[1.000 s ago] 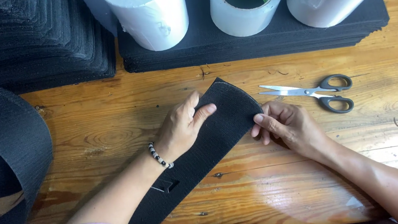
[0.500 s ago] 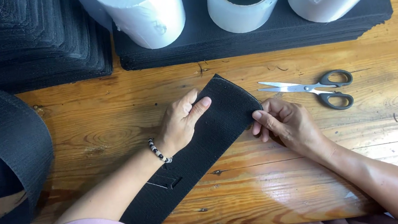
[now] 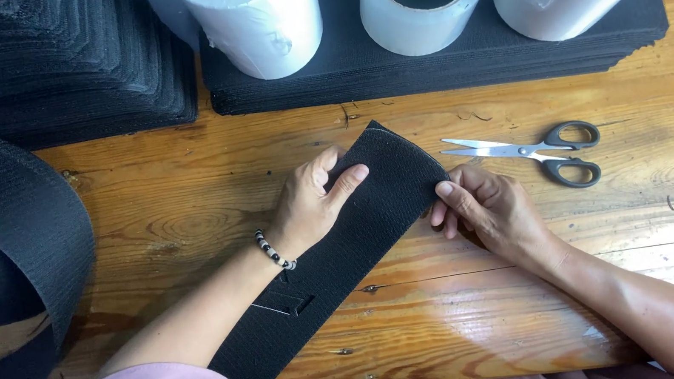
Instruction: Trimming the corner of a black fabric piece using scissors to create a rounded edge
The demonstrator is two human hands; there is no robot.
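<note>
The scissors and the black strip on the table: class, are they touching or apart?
Apart. The head view shows bare wood between the scissors and the curved end of the black strip, which the left hand presses flat.

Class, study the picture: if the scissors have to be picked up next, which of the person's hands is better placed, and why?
Probably the right hand: it pinches the black strip's edge just beside the scissors. The left hand lies flat on the strip, farther away.
</note>
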